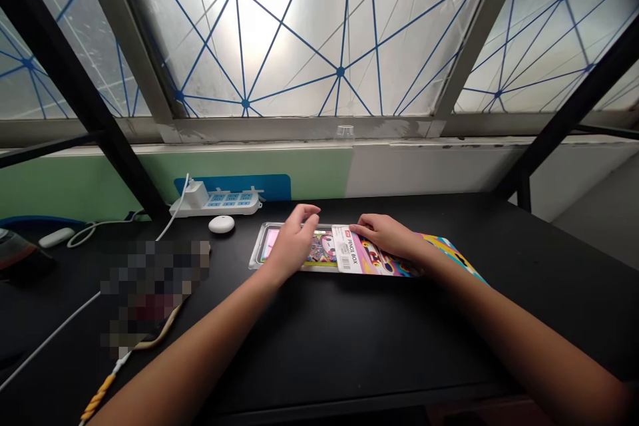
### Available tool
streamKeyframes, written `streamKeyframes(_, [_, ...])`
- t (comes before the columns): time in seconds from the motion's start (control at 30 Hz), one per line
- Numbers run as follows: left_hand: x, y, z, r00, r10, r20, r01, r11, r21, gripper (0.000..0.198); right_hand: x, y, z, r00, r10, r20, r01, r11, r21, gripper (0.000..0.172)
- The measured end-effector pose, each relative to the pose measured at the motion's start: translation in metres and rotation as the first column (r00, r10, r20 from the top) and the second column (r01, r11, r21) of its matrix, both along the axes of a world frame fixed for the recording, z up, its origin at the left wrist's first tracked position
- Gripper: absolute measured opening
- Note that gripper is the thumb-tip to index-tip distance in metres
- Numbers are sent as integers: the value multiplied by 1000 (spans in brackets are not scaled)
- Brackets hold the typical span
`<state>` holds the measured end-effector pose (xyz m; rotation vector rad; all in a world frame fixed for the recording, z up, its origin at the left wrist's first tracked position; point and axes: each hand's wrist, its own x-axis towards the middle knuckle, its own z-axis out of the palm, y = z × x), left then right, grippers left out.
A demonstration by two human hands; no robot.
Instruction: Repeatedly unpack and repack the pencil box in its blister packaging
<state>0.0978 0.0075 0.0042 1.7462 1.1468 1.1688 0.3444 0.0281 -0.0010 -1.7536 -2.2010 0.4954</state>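
A flat pencil box package lies in the middle of the black table. Its left part is a clear plastic tray [256, 254] with a colourful, cartoon-printed pencil box [322, 248] inside. On its right is a bright printed cardboard sleeve [372, 264], whose white label [347, 249] reads "PENCIL BOX". My left hand [294, 243] is over the tray, thumb and index finger apart, its other fingers partly hidden. My right hand [384, 234] grips the sleeve from above, fingers bent beside the label. The sleeve's right end shows past my right wrist.
A white power strip [217, 203] with a plugged-in charger stands at the back left, near a white oval case [221, 224]. A blurred-out object [154, 293] and a white cable [54, 336] lie at the left. Black slanted bars [574, 93] flank the table before a patterned window.
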Motion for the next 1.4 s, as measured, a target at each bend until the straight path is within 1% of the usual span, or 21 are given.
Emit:
streamKeyframes(0.1, [-19,24,0,975,116,187,-121,993,14,19,12,3,7,1000,18,-14,-18,999,-48,42])
streamKeyframes(0.13, [-27,32,-1,952,165,257,-166,986,-17,17,17,4,9,999,21,-27,-23,997,-69,43])
streamKeyframes(0.2, [-42,47,-5,882,247,401,-193,966,-170,18,28,7,12,998,37,-56,-43,992,-115,45])
streamKeyframes(0.27, [-50,56,-11,849,282,447,-187,951,-244,27,39,10,14,995,65,-81,-77,986,-150,47])
streamKeyframes(0.37, [-43,56,-21,832,264,487,-137,950,-280,42,51,14,13,993,81,-86,-94,983,-157,53])
streamKeyframes(0.47, [-28,48,-28,810,188,555,-40,963,-268,52,52,16,8,994,84,-68,-88,995,-44,58])
streamKeyframes(0.53, [-23,44,-28,807,162,567,-17,967,-252,56,47,17,4,991,105,-83,-103,994,30,60])
streamKeyframes(0.57, [-22,42,-26,806,164,569,-15,966,-257,58,43,17,2,988,119,-97,-115,992,44,60])
streamKeyframes(0.67, [-24,42,-21,800,182,572,-4,955,-297,63,25,21,1,982,156,-107,-152,988,39,62])
streamKeyframes(0.73, [-25,42,-18,801,173,574,12,953,-303,65,6,24,4,981,176,-75,-175,984,27,62])
streamKeyframes(0.87, [-25,40,-16,804,148,576,36,955,-295,66,-49,29,11,974,225,30,-226,974,3,57])
streamKeyframes(0.97, [-25,40,-17,804,149,576,24,959,-281,65,-96,29,12,964,260,51,-261,965,17,47])
streamKeyframes(1.03, [-28,44,-20,794,174,583,14,953,-304,59,-121,28,10,957,285,56,-287,957,43,39])
streamKeyframes(1.07, [-29,46,-21,787,196,585,9,945,-328,51,-130,27,9,955,291,59,-295,953,64,37])
streamKeyframes(1.13, [-33,50,-25,777,243,580,-4,925,-381,28,-138,25,9,954,291,67,-297,948,115,36])
streamKeyframes(1.17, [-35,51,-26,776,260,574,-12,917,-400,18,-136,24,9,955,288,71,-296,945,137,37])
streamKeyframes(1.2, [-36,52,-27,779,268,567,-16,912,-409,19,-130,23,9,956,282,76,-291,944,157,38])
streamKeyframes(1.23, [-37,53,-27,784,268,559,-17,911,-413,27,-119,23,9,959,271,80,-281,944,172,39])
streamKeyframes(1.3, [-37,53,-27,794,262,548,-11,908,-418,40,-89,21,8,973,217,80,-229,954,195,41])
streamKeyframes(1.33, [-37,53,-27,798,257,545,-5,907,-420,43,-70,20,7,983,169,74,-181,963,201,42])
streamKeyframes(1.4, [-37,52,-26,800,252,544,3,906,-424,44,-29,17,3,999,38,28,-42,980,195,42])
